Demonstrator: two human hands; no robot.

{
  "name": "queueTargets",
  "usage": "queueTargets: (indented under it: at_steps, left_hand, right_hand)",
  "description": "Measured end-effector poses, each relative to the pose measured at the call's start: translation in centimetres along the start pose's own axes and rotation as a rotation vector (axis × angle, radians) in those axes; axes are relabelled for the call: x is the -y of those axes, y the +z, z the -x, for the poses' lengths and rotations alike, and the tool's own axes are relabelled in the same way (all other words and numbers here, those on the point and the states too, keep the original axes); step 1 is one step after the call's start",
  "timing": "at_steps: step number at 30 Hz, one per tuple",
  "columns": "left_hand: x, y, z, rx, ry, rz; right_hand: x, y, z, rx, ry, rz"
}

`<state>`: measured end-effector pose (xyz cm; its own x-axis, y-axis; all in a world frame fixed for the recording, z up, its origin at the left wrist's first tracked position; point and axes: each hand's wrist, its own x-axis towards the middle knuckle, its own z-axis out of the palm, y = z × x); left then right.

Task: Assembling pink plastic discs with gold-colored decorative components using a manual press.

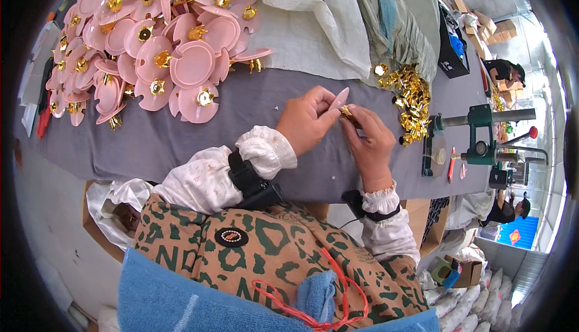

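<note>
Near the middle of the grey-covered table, my left hand (309,121) is closed on a pink plastic disc (340,98), seen almost edge-on. Thumb and fingers of my right hand (371,142) pinch a small shiny gold crown piece (348,113) against that disc. My fingers partly hide how the two meet. To the left lies a large heap of pink discs (192,63), many with a gold crown fixed in them. Right of my hands is a pile of loose gold crown pieces (412,106).
A green hand press (480,142) with a red-knobbed lever stands at the right, a red-handled tool (451,166) beside it. White sacking (301,30) covers the far side, near a black bin (452,42). Two other people (505,72) are in the background, among cartons and sacks.
</note>
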<state>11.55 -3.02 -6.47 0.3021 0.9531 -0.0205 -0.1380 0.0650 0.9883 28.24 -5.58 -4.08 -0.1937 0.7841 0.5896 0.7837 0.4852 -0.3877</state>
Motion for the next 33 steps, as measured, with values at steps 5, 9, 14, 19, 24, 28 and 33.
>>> queueTargets:
  at_steps: [5,9,14,19,24,28,33]
  left_hand:
    - [-0.1,-0.6,0.5,-0.036,0.175,-0.175]
    - [0.0,0.0,0.6,-0.08,0.333,-0.336]
    - [-2.0,-4.8,0.6,-0.279,0.211,-0.147]
    - [-14.3,-17.9,-0.4,-0.595,0.356,-0.149]
    - [-16.3,-17.5,-1.9,-0.85,0.712,-0.787]
    - [-11.6,-9.6,-1.0,-0.286,0.346,-0.416]
    - [-6.1,-1.3,-4.7,0.047,0.36,-0.562]
  right_hand:
    - [1.3,1.0,-0.5,-0.01,0.58,-0.432]
    - [1.3,1.1,-0.2,-0.031,0.883,-0.768]
    - [3.5,-1.0,0.4,0.115,0.794,-0.758]
    - [0.9,-3.1,4.6,0.13,0.681,-0.611]
    - [-2.7,-7.0,10.2,-0.185,0.727,-0.496]
    - [-6.2,-9.5,12.8,-0.429,0.809,-0.262]
    - [-11.3,-15.7,17.2,-0.603,0.71,0.239]
